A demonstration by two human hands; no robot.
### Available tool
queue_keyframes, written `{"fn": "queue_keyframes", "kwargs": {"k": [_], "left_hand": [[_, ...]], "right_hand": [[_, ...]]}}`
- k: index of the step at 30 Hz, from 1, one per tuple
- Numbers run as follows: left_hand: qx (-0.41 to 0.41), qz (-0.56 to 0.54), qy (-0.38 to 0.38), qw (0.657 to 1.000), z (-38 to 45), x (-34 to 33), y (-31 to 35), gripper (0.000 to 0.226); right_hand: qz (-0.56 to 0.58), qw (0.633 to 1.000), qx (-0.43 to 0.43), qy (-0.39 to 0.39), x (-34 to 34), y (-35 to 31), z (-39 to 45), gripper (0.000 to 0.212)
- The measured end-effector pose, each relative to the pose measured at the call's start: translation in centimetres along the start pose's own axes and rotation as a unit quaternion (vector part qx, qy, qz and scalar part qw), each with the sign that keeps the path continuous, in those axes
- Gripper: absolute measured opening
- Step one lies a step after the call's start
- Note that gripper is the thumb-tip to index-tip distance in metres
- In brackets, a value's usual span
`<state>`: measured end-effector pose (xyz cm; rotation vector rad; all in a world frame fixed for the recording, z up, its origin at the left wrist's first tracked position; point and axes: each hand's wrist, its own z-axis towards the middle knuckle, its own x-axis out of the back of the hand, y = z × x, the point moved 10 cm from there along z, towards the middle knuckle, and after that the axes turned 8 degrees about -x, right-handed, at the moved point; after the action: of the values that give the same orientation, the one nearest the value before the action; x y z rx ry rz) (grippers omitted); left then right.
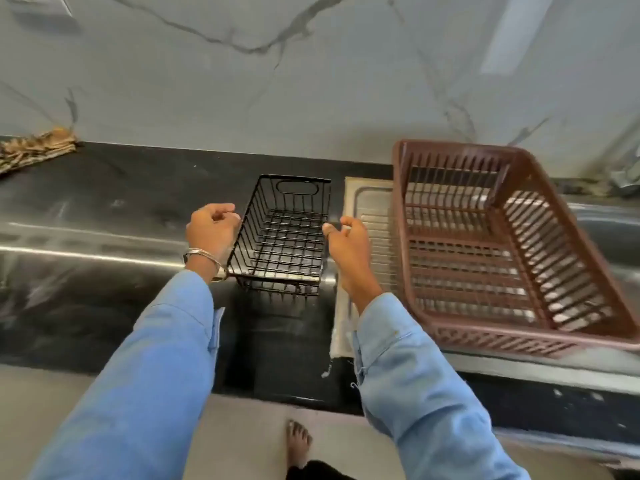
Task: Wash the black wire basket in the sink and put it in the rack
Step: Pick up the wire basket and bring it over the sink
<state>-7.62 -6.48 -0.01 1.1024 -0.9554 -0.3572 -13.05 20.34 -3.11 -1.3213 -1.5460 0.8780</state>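
The black wire basket (284, 233) stands upright on the black counter (104, 202), just left of the steel drainboard. My left hand (211, 232), with a metal bangle on the wrist, curls its fingers over the basket's left rim. My right hand (346, 247) pinches the right rim with thumb and curled fingers. The brown plastic rack (401, 216) sits empty on the drainboard (367, 202) to the right. Part of the sink basin (609, 237) shows at the far right edge.
A grey marble wall (311, 81) backs the counter. A folded patterned cloth (34, 152) lies at the back left. Part of a metal tap (627, 178) shows at the far right. My bare foot (299, 445) stands on the floor below the counter's front edge.
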Motion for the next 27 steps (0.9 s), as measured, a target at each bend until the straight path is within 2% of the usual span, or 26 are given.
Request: {"fn": "queue_keyframes", "kwargs": {"k": [4, 8, 10, 11, 16, 21, 27], "left_hand": [[0.080, -0.110, -0.061, 0.989, 2.4, -1.9, -4.0, 0.027], [0.172, -0.206, -0.135, 0.954, 2.3, -4.9, -6.4, 0.014], [0.183, -0.225, -0.173, 0.941, 1.8, -6.1, -7.2, 0.037], [0.186, -0.233, -0.178, 0.938, 1.6, -6.3, -7.4, 0.043], [0.182, -0.232, -0.220, 0.930, 1.2, -7.6, -7.4, 0.039], [0.180, -0.239, -0.219, 0.929, 0.9, -7.3, -6.0, 0.054], [0.125, -0.288, -0.246, 0.917, -0.9, -5.3, -1.5, 0.060]], "right_hand": [[0.011, 0.998, -0.060, -0.006, -1.9, 2.3, 1.6, 0.055], [0.039, 0.994, -0.103, -0.009, -3.1, 4.2, 2.6, 0.058], [0.047, 0.992, -0.118, -0.006, -3.1, 4.8, 2.8, 0.057], [0.042, 0.992, -0.120, -0.005, -3.1, 4.9, 2.8, 0.056], [0.015, 0.991, -0.131, -0.020, -3.9, 4.9, 2.4, 0.044], [0.003, 0.993, -0.113, 0.041, -3.4, 3.2, 0.2, 0.045], [0.001, 0.994, -0.064, 0.085, -0.8, 0.6, -4.6, 0.043]]}}
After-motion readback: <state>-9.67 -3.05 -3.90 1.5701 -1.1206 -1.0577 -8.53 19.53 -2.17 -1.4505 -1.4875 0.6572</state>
